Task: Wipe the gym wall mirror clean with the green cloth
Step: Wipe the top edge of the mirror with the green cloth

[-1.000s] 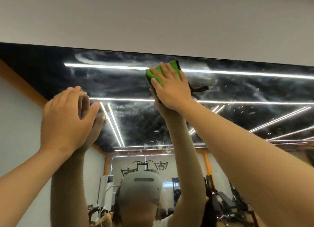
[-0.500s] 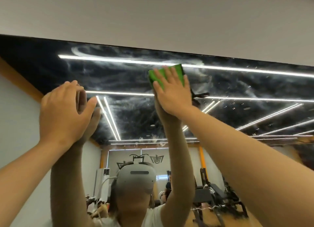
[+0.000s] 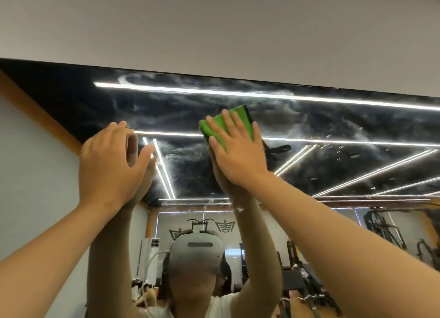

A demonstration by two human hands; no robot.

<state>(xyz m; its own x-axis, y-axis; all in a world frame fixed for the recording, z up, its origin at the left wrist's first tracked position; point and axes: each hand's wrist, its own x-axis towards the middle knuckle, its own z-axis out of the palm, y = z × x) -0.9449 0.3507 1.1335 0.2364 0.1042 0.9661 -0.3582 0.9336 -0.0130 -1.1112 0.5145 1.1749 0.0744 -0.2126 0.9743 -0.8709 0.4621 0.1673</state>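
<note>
The wall mirror (image 3: 333, 127) fills the middle of the view, its upper part streaked with whitish smears. My right hand (image 3: 235, 151) presses the folded green cloth (image 3: 221, 128) flat against the glass with straight, spread fingers, a little below the mirror's top edge. A black strap of the cloth hangs out to the right of the hand. My left hand (image 3: 109, 165) rests flat on the glass to the left, fingers straight, holding nothing. Both hands meet their own reflections.
A plain grey wall (image 3: 214, 27) runs above the mirror's top edge. The glass reflects ceiling light strips, my raised arms and headset, and gym machines (image 3: 381, 234) at the lower right.
My right hand and the green cloth have slid down the glass, away from the top edge. The left hand stays on the mirror at about the same spot.
</note>
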